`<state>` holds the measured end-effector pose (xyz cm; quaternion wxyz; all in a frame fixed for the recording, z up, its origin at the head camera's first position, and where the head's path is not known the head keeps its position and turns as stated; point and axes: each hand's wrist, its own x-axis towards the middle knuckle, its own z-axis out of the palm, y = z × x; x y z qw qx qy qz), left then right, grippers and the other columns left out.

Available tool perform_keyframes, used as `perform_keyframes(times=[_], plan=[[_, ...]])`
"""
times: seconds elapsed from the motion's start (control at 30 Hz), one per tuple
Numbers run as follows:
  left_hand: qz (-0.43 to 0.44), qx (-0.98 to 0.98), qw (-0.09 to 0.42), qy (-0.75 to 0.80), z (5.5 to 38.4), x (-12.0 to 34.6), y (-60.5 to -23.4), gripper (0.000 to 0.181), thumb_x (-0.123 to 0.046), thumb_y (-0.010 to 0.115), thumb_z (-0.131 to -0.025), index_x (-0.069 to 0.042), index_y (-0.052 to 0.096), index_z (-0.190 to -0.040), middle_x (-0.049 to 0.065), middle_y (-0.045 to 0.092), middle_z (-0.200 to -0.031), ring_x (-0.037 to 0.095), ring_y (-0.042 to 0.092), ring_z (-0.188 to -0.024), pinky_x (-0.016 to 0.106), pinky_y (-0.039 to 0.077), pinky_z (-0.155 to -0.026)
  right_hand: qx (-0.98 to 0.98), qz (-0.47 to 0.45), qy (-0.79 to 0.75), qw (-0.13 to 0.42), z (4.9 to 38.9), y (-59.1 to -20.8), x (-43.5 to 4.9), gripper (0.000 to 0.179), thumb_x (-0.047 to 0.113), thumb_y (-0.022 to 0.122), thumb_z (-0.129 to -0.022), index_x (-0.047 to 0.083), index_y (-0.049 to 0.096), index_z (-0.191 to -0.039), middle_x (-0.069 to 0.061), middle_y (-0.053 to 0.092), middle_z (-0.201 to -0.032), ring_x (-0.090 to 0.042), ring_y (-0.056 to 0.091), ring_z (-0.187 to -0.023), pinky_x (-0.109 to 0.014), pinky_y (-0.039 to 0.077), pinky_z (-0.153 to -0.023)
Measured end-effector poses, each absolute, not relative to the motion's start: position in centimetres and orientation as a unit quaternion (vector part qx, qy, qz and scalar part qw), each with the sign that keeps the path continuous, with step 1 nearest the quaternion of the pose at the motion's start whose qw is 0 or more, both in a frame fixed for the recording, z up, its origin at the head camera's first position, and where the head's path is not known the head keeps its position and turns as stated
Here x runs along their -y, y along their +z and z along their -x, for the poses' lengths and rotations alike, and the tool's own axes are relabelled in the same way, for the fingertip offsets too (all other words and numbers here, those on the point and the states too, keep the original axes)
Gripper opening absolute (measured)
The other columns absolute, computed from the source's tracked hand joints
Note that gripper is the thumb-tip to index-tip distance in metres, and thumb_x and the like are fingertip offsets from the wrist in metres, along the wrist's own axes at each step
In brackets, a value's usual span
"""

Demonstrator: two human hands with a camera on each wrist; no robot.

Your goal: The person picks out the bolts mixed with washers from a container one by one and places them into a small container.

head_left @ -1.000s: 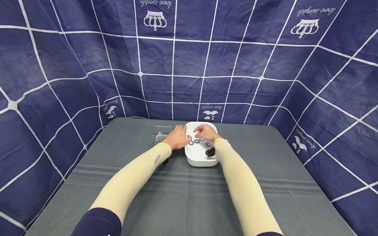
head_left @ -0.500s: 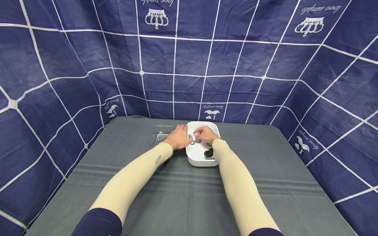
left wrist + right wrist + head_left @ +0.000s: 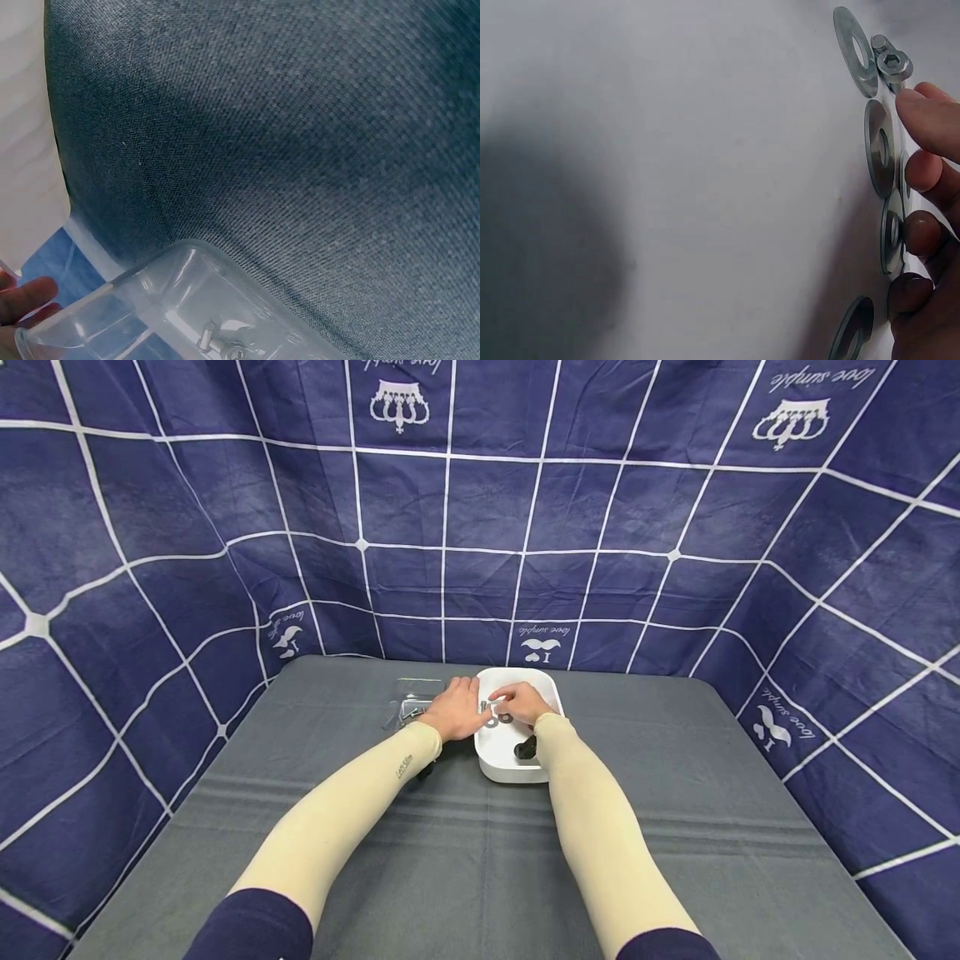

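Observation:
In the head view a white tray (image 3: 517,772) stands at the table's far side. My left hand (image 3: 456,708) lies along its left rim, thumb over the inside and fingers extended. The left wrist view shows some left fingers (image 3: 30,300) beside a clear plastic box (image 3: 195,251). My right hand (image 3: 522,703) is low inside the tray, fingers loosely bent, nothing visible between them. In the right wrist view several flat metal washers (image 3: 879,146) lie along its fingertips. A socket-head bolt (image 3: 892,64) sits just beyond one fingertip, next to another washer.
Left of the tray, the clear box holds metal bolts (image 3: 214,337). A black wrist camera (image 3: 527,748) on the right arm overlaps the tray. Grey cloth (image 3: 480,877) covers the table, and a blue gridded curtain (image 3: 480,510) rises behind it.
My right hand has shifted slightly left over the washers and its fingers have come nearer to the bolts. The left hand stays at the rim. The view has turned slightly.

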<state>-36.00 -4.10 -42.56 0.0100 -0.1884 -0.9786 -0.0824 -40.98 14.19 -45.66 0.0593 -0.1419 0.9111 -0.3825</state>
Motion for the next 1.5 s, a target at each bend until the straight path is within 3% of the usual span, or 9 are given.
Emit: perform_keyframes(times=[0.5, 0.9, 1.5], plan=[[0.191, 0.978, 0.008, -0.086, 35.98, 3.95, -42.05, 0.074, -0.047, 0.052, -0.099, 0.005, 0.034, -0.148, 0.021, 0.049, -0.140, 0.034, 0.042, -0.136, 0.047, 0.044, -0.109, -0.897, 0.126, -0.417, 0.070, 41.58, -46.07, -14.10, 0.026, 0.010, 0.076, -0.082, 0.009, 0.079, -0.108, 0.003, 0.066, -0.065, -0.007, 0.059, -0.062, -0.020, 0.045, -0.061], [0.184, 0.978, 0.011, -0.094, 35.95, 3.92, -42.48, 0.079, -0.049, 0.053, -0.098, 0.004, 0.031, -0.152, 0.021, 0.048, -0.143, 0.033, 0.041, -0.138, 0.048, 0.044, -0.109, -0.908, 0.120, -0.398, 0.055, 41.04, -46.18, -13.78, 0.012, 0.015, 0.079, -0.082, 0.011, 0.080, -0.094, 0.003, 0.065, -0.063, -0.009, 0.058, -0.058, -0.022, 0.042, -0.058], [0.183, 0.979, 0.025, -0.089, 35.89, 3.65, -42.85, 0.078, -0.051, 0.052, -0.099, 0.005, 0.034, -0.150, 0.021, 0.050, -0.138, 0.033, 0.042, -0.135, 0.049, 0.045, -0.108, -0.922, 0.160, -0.350, 0.047, 40.81, -46.13, -14.13, 0.005, 0.014, 0.075, -0.085, 0.011, 0.077, -0.087, 0.006, 0.060, -0.064, -0.008, 0.053, -0.060, -0.021, 0.040, -0.059]])
